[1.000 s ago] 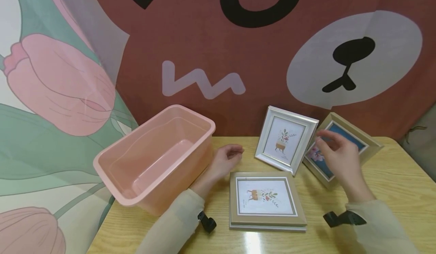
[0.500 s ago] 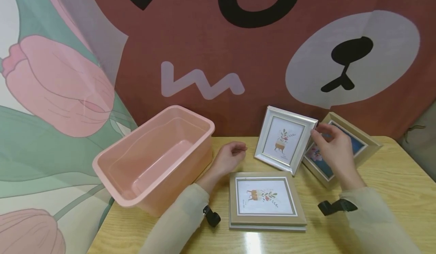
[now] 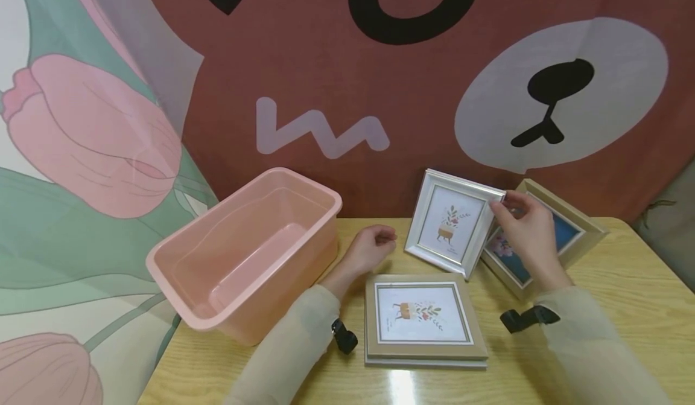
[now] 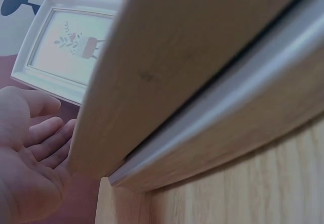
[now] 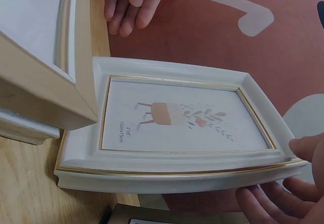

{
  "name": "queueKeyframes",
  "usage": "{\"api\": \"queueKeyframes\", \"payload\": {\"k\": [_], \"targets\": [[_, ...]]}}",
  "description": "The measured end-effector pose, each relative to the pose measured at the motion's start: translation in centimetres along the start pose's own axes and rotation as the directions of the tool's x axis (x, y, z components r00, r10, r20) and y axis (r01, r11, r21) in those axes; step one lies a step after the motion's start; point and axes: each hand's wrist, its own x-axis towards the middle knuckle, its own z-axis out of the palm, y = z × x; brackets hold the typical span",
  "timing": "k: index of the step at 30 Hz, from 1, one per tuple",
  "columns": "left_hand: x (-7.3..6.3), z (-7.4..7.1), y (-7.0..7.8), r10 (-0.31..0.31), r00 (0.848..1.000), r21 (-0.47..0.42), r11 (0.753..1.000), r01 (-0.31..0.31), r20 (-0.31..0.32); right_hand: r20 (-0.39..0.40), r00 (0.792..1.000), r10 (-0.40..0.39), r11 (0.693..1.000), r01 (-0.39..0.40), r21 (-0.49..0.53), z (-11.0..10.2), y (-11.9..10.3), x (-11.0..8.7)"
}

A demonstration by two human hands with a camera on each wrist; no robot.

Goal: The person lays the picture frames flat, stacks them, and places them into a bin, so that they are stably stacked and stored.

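A white picture frame point(image 3: 455, 223) with a gold inner line and a plant-pot print leans upright at the back of the table. My right hand point(image 3: 528, 230) pinches its upper right corner, thumb on the front and fingers behind; the right wrist view shows this grip at the frame's corner point(image 5: 283, 155). My left hand point(image 3: 370, 249) hovers to the left of that frame, fingers loosely curled and holding nothing. Below it lies a tan picture frame point(image 3: 426, 350), flat on top of a white-edged frame point(image 3: 426, 364). Behind my right hand leans a tan frame with a blue flower picture point(image 3: 567, 231), partly covered.
A pink plastic bin point(image 3: 244, 326) stands on the left of the wooden table point(image 3: 624, 308), next to my left forearm. A brown cloth with a bear face point(image 3: 434, 91) hangs right behind the table. Flower-patterned cloth point(image 3: 98, 139) hangs at the left.
My right hand has moved left from in front of the blue picture to the white frame's upper corner and taken hold of it. My left hand has shifted slightly right.
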Motion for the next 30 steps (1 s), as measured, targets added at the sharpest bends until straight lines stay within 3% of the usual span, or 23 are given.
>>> {"api": "queueKeyframes", "payload": {"k": [5,11,18,30], "targets": [[0.6,0.2,-0.1,0.008,1.0,0.039,0.999,-0.008,0.018,-0.009,1.0,0.028,1.0,-0.028,0.009,0.4,-0.1,0.4],[0.9,0.3,0.3,0.0,0.999,0.031,1.0,-0.001,0.035,-0.046,0.996,0.072,0.996,-0.075,-0.047,0.6,-0.1,0.5],[1.3,0.5,0.1,-0.009,0.999,0.056,0.998,0.006,0.047,-0.119,0.991,0.067,0.996,-0.074,-0.051,0.9,-0.1,0.5],[1.6,0.5,0.8,-0.003,0.997,0.064,0.998,-0.002,0.078,-0.14,0.988,0.061,0.998,-0.063,-0.015,0.3,-1.1,1.1]]}}
